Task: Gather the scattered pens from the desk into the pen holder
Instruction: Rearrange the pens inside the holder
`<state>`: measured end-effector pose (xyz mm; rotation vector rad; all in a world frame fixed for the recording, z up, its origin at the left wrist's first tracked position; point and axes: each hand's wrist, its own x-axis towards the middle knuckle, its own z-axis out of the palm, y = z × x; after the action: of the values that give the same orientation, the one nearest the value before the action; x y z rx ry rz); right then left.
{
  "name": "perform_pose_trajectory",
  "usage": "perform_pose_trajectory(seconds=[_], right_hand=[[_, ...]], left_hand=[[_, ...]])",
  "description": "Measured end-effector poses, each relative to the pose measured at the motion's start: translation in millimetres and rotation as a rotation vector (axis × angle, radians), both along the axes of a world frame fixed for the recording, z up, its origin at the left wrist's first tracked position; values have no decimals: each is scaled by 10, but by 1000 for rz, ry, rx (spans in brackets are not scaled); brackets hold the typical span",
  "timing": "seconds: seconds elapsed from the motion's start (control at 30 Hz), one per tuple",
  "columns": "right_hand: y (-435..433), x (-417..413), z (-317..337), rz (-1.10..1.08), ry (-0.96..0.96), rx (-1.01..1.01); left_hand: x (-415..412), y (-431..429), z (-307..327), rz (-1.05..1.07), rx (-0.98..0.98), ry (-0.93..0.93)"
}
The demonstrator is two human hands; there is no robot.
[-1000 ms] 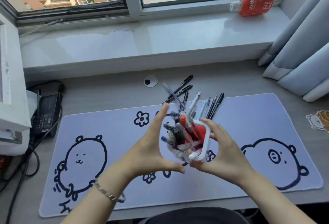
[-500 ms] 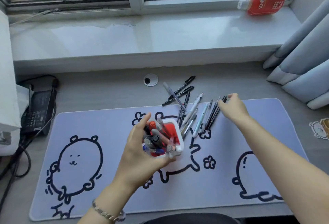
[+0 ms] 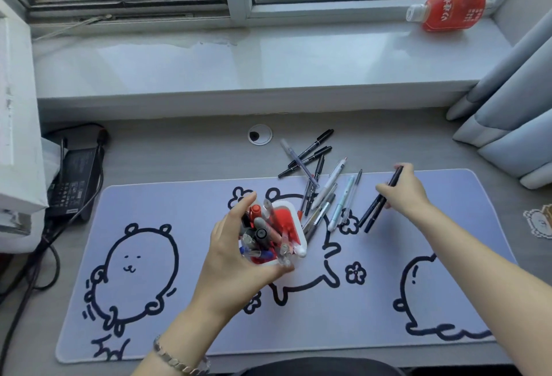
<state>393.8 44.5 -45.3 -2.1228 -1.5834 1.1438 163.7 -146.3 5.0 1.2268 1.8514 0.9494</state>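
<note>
A white and red pen holder (image 3: 288, 220) stuffed with several pens stands on the desk mat, and my left hand (image 3: 236, 253) wraps around its left and near side. Beyond and to the right of it, several scattered pens (image 3: 316, 175) lie across the mat's far edge and the bare desk. My right hand (image 3: 401, 189) is at the right end of that pile, fingers closed around two dark pens (image 3: 375, 211) whose lower ends slant down to the mat.
The lilac desk mat (image 3: 179, 301) with cartoon drawings covers most of the desk. A cable grommet (image 3: 260, 134) sits behind the pens. A black power brick (image 3: 74, 178) and cables lie at the left, a red bottle (image 3: 448, 11) on the windowsill, curtains (image 3: 513, 107) at the right.
My right hand left the holder, reached to the pen pile and closed on two dark pens. My left hand stayed on the holder, which came down onto the mat, left of where it was.
</note>
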Motion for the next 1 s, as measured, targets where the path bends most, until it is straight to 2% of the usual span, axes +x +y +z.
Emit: perform_pose_trajectory(seconds=[0.13, 0.2, 0.23, 0.27, 0.4, 0.53, 0.63, 0.73, 0.93, 1.0], right_hand=[[-425, -131, 736, -5, 446, 452], [-718, -281, 1089, -7, 679, 603], [-860, -370, 1179, 33, 728, 649], [-990, -462, 1192, 98, 714, 688], [-1380, -708, 886, 398, 400, 693], [-1482, -670, 822, 401, 450, 531], [-1517, -643, 783, 389, 417, 564], [-1524, -620, 751, 319, 467, 591], [-1708, -629, 713, 387, 445, 444], [-1753, -662, 727, 464, 339, 506]], left_hand=[[58, -42, -20, -31, 14, 19], [119, -46, 10, -62, 29, 50], [155, -46, 28, -77, 33, 65], [190, -47, 45, -90, 40, 79], [306, -57, 123, -129, 94, 127], [270, -81, 129, -96, 109, 174], [256, -117, 157, -143, 115, 236], [304, -139, 159, -183, 141, 322], [301, -131, 105, -92, 96, 230], [334, -139, 112, -86, 99, 216]])
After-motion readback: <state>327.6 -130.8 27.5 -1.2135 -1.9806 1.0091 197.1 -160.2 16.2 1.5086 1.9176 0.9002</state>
